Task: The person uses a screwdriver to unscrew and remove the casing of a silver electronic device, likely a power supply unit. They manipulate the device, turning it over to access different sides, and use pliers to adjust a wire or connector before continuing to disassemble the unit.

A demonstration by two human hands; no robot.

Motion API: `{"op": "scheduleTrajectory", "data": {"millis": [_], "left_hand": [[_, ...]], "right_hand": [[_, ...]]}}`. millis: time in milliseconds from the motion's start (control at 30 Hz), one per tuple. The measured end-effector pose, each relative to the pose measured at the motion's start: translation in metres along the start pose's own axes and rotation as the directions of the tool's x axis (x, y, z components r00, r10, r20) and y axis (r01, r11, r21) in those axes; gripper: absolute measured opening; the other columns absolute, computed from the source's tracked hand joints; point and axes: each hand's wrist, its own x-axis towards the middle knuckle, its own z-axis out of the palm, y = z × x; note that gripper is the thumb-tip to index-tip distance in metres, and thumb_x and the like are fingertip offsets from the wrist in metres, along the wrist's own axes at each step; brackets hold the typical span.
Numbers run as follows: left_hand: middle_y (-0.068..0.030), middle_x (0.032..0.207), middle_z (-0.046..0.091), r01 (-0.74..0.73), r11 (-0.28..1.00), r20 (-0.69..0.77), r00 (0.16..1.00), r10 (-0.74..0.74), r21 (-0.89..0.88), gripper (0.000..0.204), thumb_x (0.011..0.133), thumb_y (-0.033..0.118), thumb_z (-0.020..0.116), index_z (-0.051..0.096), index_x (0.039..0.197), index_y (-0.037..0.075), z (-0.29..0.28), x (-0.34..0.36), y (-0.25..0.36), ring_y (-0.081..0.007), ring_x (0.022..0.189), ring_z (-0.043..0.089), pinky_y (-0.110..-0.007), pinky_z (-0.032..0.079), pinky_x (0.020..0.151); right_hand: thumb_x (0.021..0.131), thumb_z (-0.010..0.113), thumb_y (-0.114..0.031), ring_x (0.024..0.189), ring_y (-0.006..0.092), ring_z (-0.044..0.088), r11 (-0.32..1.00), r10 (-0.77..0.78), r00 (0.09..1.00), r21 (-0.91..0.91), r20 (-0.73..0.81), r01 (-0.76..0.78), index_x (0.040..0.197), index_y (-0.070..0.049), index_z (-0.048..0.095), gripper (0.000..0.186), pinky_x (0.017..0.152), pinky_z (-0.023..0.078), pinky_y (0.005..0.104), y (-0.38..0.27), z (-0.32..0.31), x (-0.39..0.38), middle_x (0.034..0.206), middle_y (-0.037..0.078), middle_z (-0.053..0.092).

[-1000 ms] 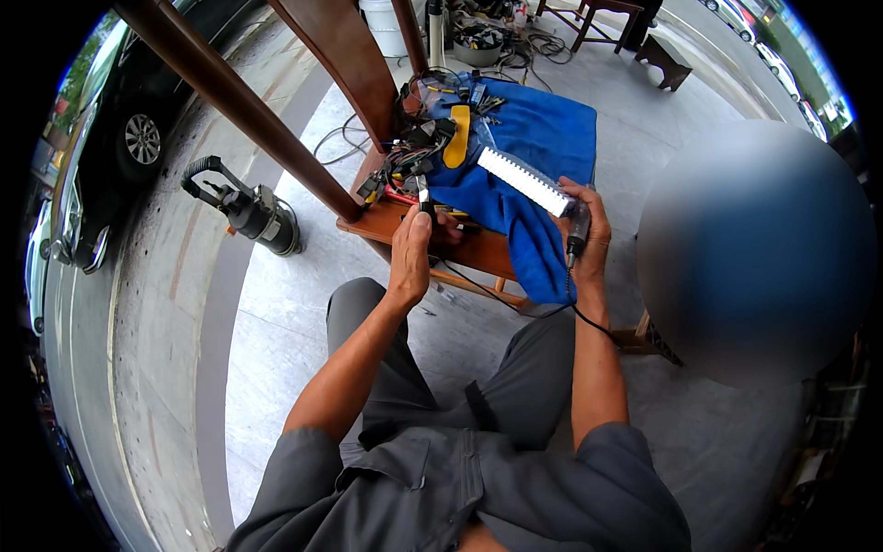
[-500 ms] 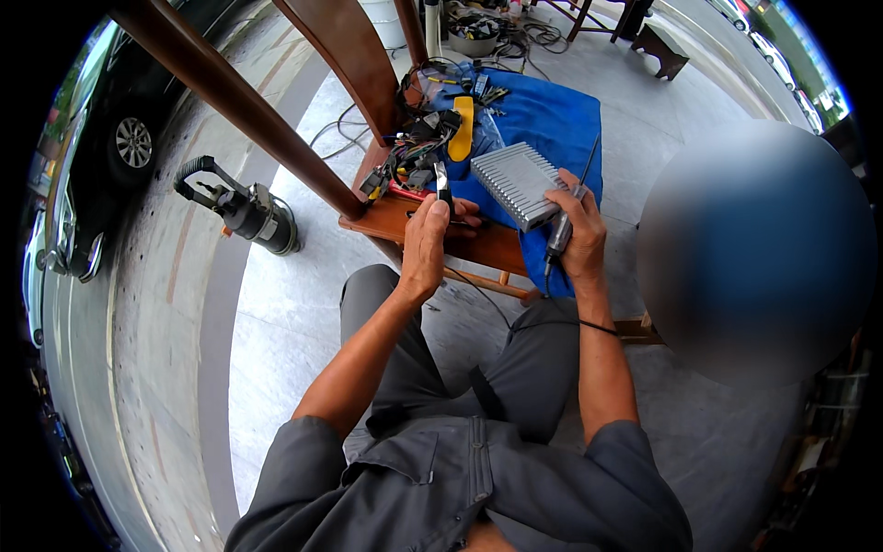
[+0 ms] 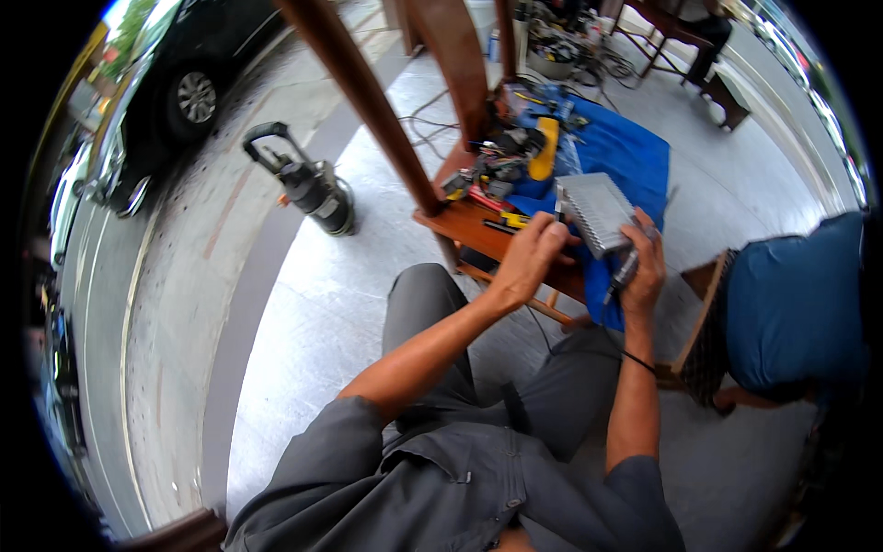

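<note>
Right of centre, there's the finned silver box (image 3: 596, 213), tilted above the blue cloth (image 3: 636, 147), and whether its underside touches the fabric can't be told. The right hand (image 3: 647, 267) has it by the near right corner, fingers wrapped round, with a dark pen-shaped tool (image 3: 621, 279) tucked in the same grasp! Over on the left of the box, the left hand (image 3: 533, 259) is curled around a slim tool (image 3: 560, 201), metal end pointing up, right beside the fins; contact there is too small to make out. Just left of that hand, a yellow-and-black tool (image 3: 511, 221) lies on the wooden chair (image 3: 451, 219), a red-handled tool (image 3: 482, 197) near it. Further up sit tangled connectors (image 3: 501, 158) and a yellow tool (image 3: 544, 149). Upper left of centre, a dark cylindrical machine (image 3: 317, 195) stands on the pale floor (image 3: 294, 304).
</note>
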Motion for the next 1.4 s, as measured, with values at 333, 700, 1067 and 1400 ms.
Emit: {"op": "scheduleTrajectory", "data": {"millis": [333,700,1067,1400], "left_hand": [[-0.0147,0.092,0.065,-0.173,0.982,0.014,0.985,0.172,0.072,0.048,0.107,0.048,0.046,0.051,0.108,0.0,0.0,-0.007,-0.01,-0.022,0.083,0.068,-0.035,0.056,0.076],[-0.0124,0.084,0.058,-0.192,0.981,-0.003,0.981,0.192,0.022,0.059,0.105,0.063,0.04,0.045,0.111,0.005,0.001,0.002,-0.022,-0.0211,0.075,0.063,-0.034,0.052,0.067],[-0.0114,0.084,0.058,-0.23,0.972,-0.064,0.97,0.233,0.041,0.046,0.109,0.048,0.045,0.046,0.114,0.003,-0.005,-0.008,-0.025,-0.0194,0.075,0.065,-0.033,0.053,0.069],[-0.0208,0.111,0.062,-0.106,0.988,-0.083,0.992,0.097,-0.115,0.04,0.112,0.038,0.042,0.047,0.116,-0.001,-0.014,0.013,-0.023,-0.0273,0.094,0.071,-0.038,0.06,0.085]], "right_hand": [[0.1,0.061,-0.013,0.125,0.0437,0.06,0.999,-0.033,0.999,0.002,0.005,0.033,0.127,-0.002,0.06,0.029,0.106,0.048,0.0497,0.034,0.002,-0.015,0.137,0.025,0.061],[0.103,0.055,-0.017,0.131,0.0389,0.056,1.0,0.028,1.0,0.012,0.002,-0.028,0.144,-0.001,0.049,0.044,0.111,0.045,0.0509,0.046,-0.004,-0.016,0.141,0.023,0.056],[0.108,0.044,-0.042,0.141,0.0339,0.043,0.676,0.621,0.773,0.411,0.129,-0.612,0.156,-0.006,0.035,0.06,0.119,0.032,0.047,0.109,0.023,-0.056,0.154,0.021,0.043],[0.096,0.072,-0.016,0.111,0.026,0.064,0.541,0.669,0.743,0.669,0.025,-0.51,0.138,-0.001,0.051,0.049,0.095,0.056,0.0391,0.027,0.036,-0.005,0.125,0.016,0.063]]}}
